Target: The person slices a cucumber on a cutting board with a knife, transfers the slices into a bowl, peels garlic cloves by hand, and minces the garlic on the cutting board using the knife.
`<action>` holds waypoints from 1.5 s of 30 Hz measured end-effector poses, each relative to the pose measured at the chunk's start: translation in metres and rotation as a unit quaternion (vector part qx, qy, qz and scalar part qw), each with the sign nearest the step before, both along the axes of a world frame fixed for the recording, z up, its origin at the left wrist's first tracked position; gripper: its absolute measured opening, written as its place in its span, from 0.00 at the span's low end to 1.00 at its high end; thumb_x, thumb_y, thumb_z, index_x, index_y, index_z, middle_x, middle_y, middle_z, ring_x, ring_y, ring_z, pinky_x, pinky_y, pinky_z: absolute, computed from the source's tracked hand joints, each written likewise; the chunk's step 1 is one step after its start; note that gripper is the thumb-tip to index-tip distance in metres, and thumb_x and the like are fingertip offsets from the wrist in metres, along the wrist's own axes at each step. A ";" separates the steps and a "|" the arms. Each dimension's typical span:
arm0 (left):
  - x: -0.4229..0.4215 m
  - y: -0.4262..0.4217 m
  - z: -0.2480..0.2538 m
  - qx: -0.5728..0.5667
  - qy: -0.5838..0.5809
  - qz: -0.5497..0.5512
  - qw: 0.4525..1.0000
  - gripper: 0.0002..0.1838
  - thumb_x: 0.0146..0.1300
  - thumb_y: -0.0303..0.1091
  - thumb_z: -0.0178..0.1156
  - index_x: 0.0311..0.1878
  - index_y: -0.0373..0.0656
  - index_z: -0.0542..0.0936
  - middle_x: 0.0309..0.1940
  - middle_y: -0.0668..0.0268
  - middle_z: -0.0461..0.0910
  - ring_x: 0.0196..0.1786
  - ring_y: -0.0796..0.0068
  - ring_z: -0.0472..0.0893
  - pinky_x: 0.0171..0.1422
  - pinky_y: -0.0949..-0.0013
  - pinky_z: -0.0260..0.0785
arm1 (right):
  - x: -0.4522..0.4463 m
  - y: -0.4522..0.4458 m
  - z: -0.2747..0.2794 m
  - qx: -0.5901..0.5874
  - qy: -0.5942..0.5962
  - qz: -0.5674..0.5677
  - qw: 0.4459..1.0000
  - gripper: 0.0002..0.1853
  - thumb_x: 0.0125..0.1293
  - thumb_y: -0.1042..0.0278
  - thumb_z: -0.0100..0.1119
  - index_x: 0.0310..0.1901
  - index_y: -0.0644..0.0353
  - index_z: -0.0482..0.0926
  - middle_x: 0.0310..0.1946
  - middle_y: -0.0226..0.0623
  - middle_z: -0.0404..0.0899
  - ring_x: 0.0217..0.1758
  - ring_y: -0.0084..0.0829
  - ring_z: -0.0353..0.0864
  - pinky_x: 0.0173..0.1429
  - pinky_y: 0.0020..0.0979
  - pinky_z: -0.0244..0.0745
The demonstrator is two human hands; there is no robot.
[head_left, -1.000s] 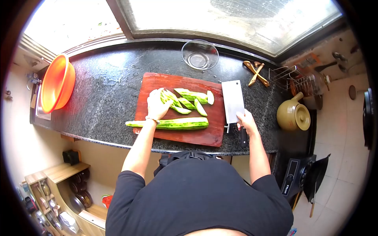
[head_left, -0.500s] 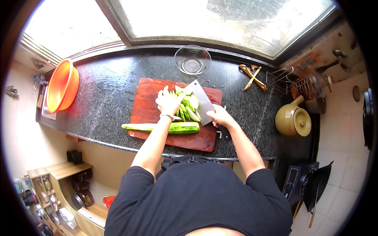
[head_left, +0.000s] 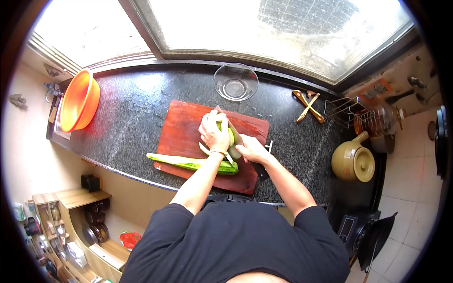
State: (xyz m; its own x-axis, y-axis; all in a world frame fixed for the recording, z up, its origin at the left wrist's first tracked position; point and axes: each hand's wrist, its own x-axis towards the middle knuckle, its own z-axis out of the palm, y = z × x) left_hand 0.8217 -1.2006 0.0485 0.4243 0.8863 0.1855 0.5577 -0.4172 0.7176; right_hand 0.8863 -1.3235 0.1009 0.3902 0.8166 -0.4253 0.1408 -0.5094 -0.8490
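Cucumber (head_left: 188, 162) lies nearest me, a long uncut length along the near side of the red-brown board (head_left: 181, 127), its axis running nine to three o'clock; the tapered end points to nine and overhangs the edge, the blunt end faces three. Just beyond, my right hand (head_left: 253, 151) is closed around the cleaver (head_left: 237, 136), fingers reaching onto its blade, which slants toward eleven. Beside that blade my left hand (head_left: 214, 134) curls down over the cut pieces (head_left: 231, 137), holding them bunched, its fingertips partly hidden. Off the board, a glass bowl (head_left: 235, 88) sits at twelve, a lidded pot (head_left: 347, 160) at three, an orange basin (head_left: 80, 101) toward ten.
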 end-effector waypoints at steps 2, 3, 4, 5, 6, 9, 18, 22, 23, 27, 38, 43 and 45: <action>-0.003 0.003 -0.003 0.021 -0.021 -0.001 1.000 0.24 0.59 0.45 0.62 0.58 0.52 0.74 0.60 0.58 0.68 0.62 0.52 0.65 0.64 0.52 0.59 | -0.001 0.001 -0.002 0.014 -0.027 0.011 0.999 0.15 0.62 0.70 0.49 0.48 0.69 0.70 0.28 0.51 0.80 0.17 0.35 0.79 0.29 0.36 0.77; -0.004 0.005 -0.002 0.032 -0.030 -0.001 0.999 0.23 0.59 0.44 0.62 0.57 0.51 0.75 0.59 0.57 0.69 0.61 0.53 0.66 0.65 0.54 0.59 | -0.002 0.001 -0.002 0.011 -0.029 0.010 0.999 0.15 0.62 0.70 0.49 0.48 0.68 0.70 0.28 0.51 0.80 0.18 0.36 0.80 0.29 0.37 0.77; -0.004 0.005 -0.002 0.047 -0.043 -0.003 0.998 0.22 0.60 0.42 0.61 0.56 0.47 0.75 0.57 0.57 0.71 0.60 0.54 0.68 0.65 0.56 0.59 | -0.004 0.002 0.000 0.008 -0.031 0.011 0.999 0.14 0.62 0.70 0.49 0.48 0.68 0.70 0.28 0.51 0.80 0.18 0.36 0.80 0.29 0.37 0.77; -0.004 0.008 -0.002 0.058 -0.050 -0.007 0.997 0.21 0.60 0.42 0.61 0.56 0.47 0.75 0.56 0.57 0.71 0.60 0.55 0.69 0.65 0.56 0.59 | -0.006 0.003 0.005 0.005 -0.032 0.012 0.999 0.14 0.62 0.70 0.49 0.48 0.68 0.70 0.27 0.52 0.80 0.19 0.37 0.81 0.30 0.38 0.77; -0.004 0.011 -0.002 0.069 -0.057 -0.012 0.996 0.21 0.60 0.42 0.61 0.56 0.46 0.75 0.56 0.57 0.72 0.60 0.56 0.69 0.64 0.56 0.58 | -0.007 0.003 0.012 0.014 -0.037 0.012 0.999 0.14 0.62 0.70 0.49 0.48 0.67 0.69 0.26 0.51 0.80 0.18 0.36 0.81 0.30 0.37 0.77; 0.003 0.018 0.011 0.098 -0.086 -0.017 0.991 0.21 0.59 0.40 0.61 0.55 0.46 0.75 0.54 0.58 0.74 0.60 0.58 0.70 0.65 0.57 0.58 | -0.006 0.008 0.031 0.030 -0.038 -0.012 0.999 0.13 0.61 0.70 0.50 0.46 0.67 0.69 0.28 0.54 0.80 0.23 0.43 0.82 0.35 0.41 0.78; 0.107 0.048 0.052 0.145 -0.201 -0.062 0.967 0.21 0.59 0.43 0.58 0.53 0.44 0.76 0.52 0.58 0.76 0.59 0.58 0.71 0.64 0.56 0.57 | 0.065 0.027 0.047 0.093 -0.242 -0.078 0.963 0.15 0.61 0.70 0.51 0.48 0.67 0.72 0.30 0.57 0.79 0.29 0.50 0.80 0.38 0.43 0.76; 0.158 0.065 0.046 0.122 -0.239 -0.064 0.961 0.20 0.58 0.43 0.59 0.52 0.44 0.77 0.51 0.59 0.76 0.58 0.59 0.72 0.63 0.56 0.60 | 0.107 0.044 0.052 0.055 -0.320 -0.090 0.942 0.13 0.61 0.67 0.50 0.44 0.65 0.71 0.32 0.59 0.79 0.41 0.59 0.78 0.48 0.51 0.73; 0.165 0.070 0.039 0.108 -0.244 -0.069 0.961 0.20 0.57 0.43 0.60 0.51 0.44 0.77 0.51 0.58 0.76 0.58 0.58 0.72 0.63 0.56 0.60 | 0.113 0.046 0.052 0.049 -0.336 -0.091 0.936 0.12 0.61 0.67 0.49 0.43 0.65 0.71 0.32 0.60 0.79 0.41 0.59 0.78 0.49 0.52 0.72; 0.167 0.085 0.010 -0.052 -0.140 -0.093 0.984 0.19 0.56 0.42 0.61 0.50 0.46 0.80 0.49 0.59 0.79 0.54 0.57 0.76 0.61 0.59 0.65 | 0.122 0.054 0.063 -0.018 -0.409 -0.095 0.907 0.10 0.62 0.69 0.48 0.42 0.64 0.71 0.30 0.57 0.80 0.37 0.56 0.81 0.45 0.52 0.75; 0.075 0.098 0.042 -0.069 -0.097 -0.396 0.910 0.10 0.60 0.25 0.58 0.45 0.39 0.81 0.39 0.61 0.83 0.40 0.75 0.82 0.44 0.72 0.73 | 0.116 0.034 0.050 0.051 -0.385 -0.118 0.914 0.14 0.63 0.66 0.51 0.47 0.63 0.71 0.33 0.56 0.80 0.39 0.57 0.79 0.45 0.50 0.75; -0.013 0.109 0.037 0.042 0.165 -0.630 0.758 0.29 0.47 0.21 0.58 0.58 0.47 0.74 0.55 0.59 0.75 0.59 0.56 0.72 0.62 0.58 0.64 | 0.086 -0.033 0.050 0.055 -0.082 -0.101 0.990 0.15 0.62 0.68 0.53 0.48 0.66 0.73 0.22 0.45 0.79 0.19 0.34 0.79 0.27 0.33 0.74; -0.042 0.097 0.057 0.156 0.240 -0.655 0.699 0.36 0.48 0.23 0.59 0.66 0.52 0.68 0.68 0.58 0.62 0.70 0.54 0.61 0.68 0.52 0.57 | 0.072 -0.059 0.027 0.044 -0.035 -0.092 0.994 0.16 0.62 0.69 0.53 0.50 0.69 0.72 0.22 0.38 0.79 0.14 0.23 0.73 0.21 0.28 0.70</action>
